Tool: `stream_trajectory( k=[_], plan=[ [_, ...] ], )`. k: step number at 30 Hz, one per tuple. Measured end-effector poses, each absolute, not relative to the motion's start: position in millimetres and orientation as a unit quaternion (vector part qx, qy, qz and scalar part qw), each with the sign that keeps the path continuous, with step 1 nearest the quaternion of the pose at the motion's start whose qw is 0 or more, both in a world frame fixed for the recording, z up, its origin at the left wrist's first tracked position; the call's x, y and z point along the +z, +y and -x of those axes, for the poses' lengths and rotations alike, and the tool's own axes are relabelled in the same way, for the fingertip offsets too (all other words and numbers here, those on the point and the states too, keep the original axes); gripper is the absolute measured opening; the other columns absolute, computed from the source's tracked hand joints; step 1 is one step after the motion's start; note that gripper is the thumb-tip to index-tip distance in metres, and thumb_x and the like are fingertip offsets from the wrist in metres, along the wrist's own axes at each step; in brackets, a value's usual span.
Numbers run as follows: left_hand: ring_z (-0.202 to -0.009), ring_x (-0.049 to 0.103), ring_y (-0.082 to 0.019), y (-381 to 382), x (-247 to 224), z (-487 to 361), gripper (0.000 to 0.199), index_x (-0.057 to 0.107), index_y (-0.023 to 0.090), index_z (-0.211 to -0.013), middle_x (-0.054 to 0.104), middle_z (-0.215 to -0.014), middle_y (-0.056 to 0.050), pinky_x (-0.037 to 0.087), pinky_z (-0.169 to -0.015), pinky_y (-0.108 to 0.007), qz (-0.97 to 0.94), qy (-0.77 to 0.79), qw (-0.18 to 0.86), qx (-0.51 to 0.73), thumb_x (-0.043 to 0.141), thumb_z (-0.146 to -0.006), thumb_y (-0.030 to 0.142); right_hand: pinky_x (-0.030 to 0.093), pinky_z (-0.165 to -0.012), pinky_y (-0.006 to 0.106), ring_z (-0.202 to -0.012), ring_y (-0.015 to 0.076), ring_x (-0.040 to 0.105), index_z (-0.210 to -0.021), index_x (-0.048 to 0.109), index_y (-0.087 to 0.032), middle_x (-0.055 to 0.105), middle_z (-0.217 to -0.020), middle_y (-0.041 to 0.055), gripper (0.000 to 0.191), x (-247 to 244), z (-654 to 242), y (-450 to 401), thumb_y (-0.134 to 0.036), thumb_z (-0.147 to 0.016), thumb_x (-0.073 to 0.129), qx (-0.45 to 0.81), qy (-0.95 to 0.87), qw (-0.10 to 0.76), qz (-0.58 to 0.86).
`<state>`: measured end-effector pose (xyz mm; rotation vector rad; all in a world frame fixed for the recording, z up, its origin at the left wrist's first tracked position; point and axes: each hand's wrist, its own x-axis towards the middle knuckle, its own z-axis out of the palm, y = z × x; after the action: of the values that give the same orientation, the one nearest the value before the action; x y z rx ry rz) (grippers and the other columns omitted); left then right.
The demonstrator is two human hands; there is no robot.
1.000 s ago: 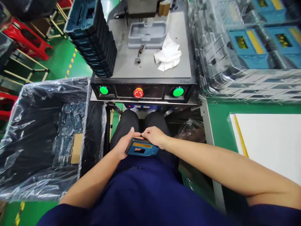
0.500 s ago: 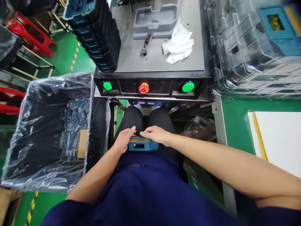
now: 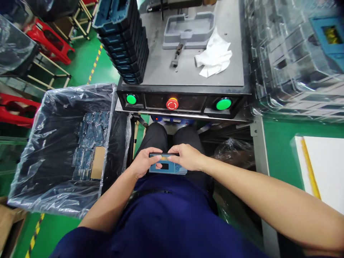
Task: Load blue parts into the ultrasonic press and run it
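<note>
Centre of frame, over my lap: my left hand and my right hand both closed on the small blue casing, one at each end; lined bin at left

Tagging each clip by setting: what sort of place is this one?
Most likely a factory assembly station. A bench press machine with green buttons and a red stop button, a stack of blue trays, and a lined bin of blue parts show it.
</note>
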<state>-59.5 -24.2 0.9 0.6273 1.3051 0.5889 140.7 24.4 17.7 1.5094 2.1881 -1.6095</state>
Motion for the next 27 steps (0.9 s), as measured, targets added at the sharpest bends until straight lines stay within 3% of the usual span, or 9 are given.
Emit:
stream_trajectory(
  k=[7, 9, 12, 14, 16, 20, 25, 27],
  plan=[
    [-0.052, 0.059, -0.011, -20.6, 6.2, 57.3, 0.049, 0.059, 0.014, -0.099, 0.062, -0.075, -0.002, 0.045, -0.053, -0.024, -0.350, 0.628, 0.650, 0.245, 0.077, -0.063, 0.043, 0.044, -0.067, 0.024, -0.083, 0.0190, 0.063, -0.100, 0.070, -0.022, 0.071, -0.094, 0.0022, 0.024, 18.2, -138.6, 21.9, -0.032, -0.083, 0.056, -0.516, 0.712, -0.004, -0.476],
    [-0.063, 0.061, -0.014, -20.7, 7.0, 52.9, 0.056, 0.058, 0.016, -0.103, 0.063, -0.082, -0.003, 0.048, -0.062, -0.028, -0.424, 0.675, 0.561, 0.223, 0.078, -0.060, 0.045, 0.045, -0.070, 0.024, -0.087, 0.0186, 0.063, -0.105, 0.069, -0.022, 0.070, -0.099, 0.0020, 0.027, 13.6, -137.8, 20.6, -0.029, -0.085, 0.052, -0.536, 0.703, -0.019, -0.468],
    [-0.087, 0.061, -0.022, -22.2, 6.9, 45.9, 0.082, 0.053, 0.020, -0.119, 0.063, -0.098, -0.005, 0.046, -0.081, -0.034, -0.520, 0.725, 0.403, 0.204, 0.083, -0.048, 0.049, 0.046, -0.077, 0.025, -0.094, 0.0186, 0.062, -0.112, 0.066, -0.020, 0.068, -0.108, 0.0031, 0.032, 8.1, -137.3, 18.3, -0.025, -0.088, 0.044, -0.554, 0.700, -0.040, -0.449],
    [-0.094, 0.060, -0.024, -22.3, 6.5, 44.5, 0.090, 0.050, 0.020, -0.125, 0.063, -0.101, -0.005, 0.045, -0.086, -0.036, -0.539, 0.728, 0.370, 0.205, 0.084, -0.047, 0.050, 0.047, -0.080, 0.026, -0.096, 0.0187, 0.062, -0.114, 0.065, -0.019, 0.067, -0.110, 0.0040, 0.034, 5.4, -137.7, 17.4, -0.024, -0.089, 0.042, -0.559, 0.699, -0.051, -0.443],
    [-0.088, 0.061, -0.022, -20.6, 6.3, 47.2, 0.077, 0.051, 0.019, -0.123, 0.064, -0.102, -0.006, 0.047, -0.082, -0.034, -0.534, 0.708, 0.409, 0.214, 0.080, -0.057, 0.046, 0.048, -0.078, 0.027, -0.090, 0.0183, 0.063, -0.114, 0.065, -0.018, 0.069, -0.104, 0.0045, 0.034, 2.6, -138.4, 17.9, -0.025, -0.090, 0.041, -0.567, 0.686, -0.053, -0.453],
    [-0.060, 0.061, -0.012, -15.3, 6.4, 58.8, 0.047, 0.055, 0.015, -0.114, 0.063, -0.106, -0.009, 0.050, -0.057, -0.028, -0.439, 0.636, 0.576, 0.267, 0.064, -0.075, 0.040, 0.048, -0.073, 0.028, -0.082, 0.0178, 0.063, -0.110, 0.066, -0.019, 0.070, -0.095, 0.0032, 0.033, -2.7, -139.2, 23.5, -0.027, -0.090, 0.042, -0.581, 0.665, -0.050, -0.467],
    [-0.060, 0.062, -0.012, -16.9, 9.3, 61.9, 0.050, 0.057, 0.014, -0.109, 0.063, -0.108, -0.010, 0.051, -0.053, -0.026, -0.351, 0.603, 0.634, 0.335, 0.068, -0.071, 0.044, 0.045, -0.089, 0.033, -0.099, 0.0214, 0.059, -0.118, 0.061, -0.017, 0.064, -0.110, 0.0091, 0.036, 12.6, -143.0, 26.2, -0.030, -0.088, 0.047, -0.487, 0.767, -0.083, -0.410],
    [-0.062, 0.062, -0.012, -18.6, 10.2, 59.9, 0.052, 0.057, 0.014, -0.108, 0.064, -0.107, -0.009, 0.050, -0.054, -0.024, -0.301, 0.607, 0.638, 0.366, 0.072, -0.069, 0.044, 0.043, -0.094, 0.036, -0.108, 0.0247, 0.054, -0.127, 0.053, -0.013, 0.057, -0.119, 0.0139, 0.051, 25.2, -146.8, 23.6, -0.039, -0.082, 0.058, -0.406, 0.835, -0.101, -0.359]
  ],
)
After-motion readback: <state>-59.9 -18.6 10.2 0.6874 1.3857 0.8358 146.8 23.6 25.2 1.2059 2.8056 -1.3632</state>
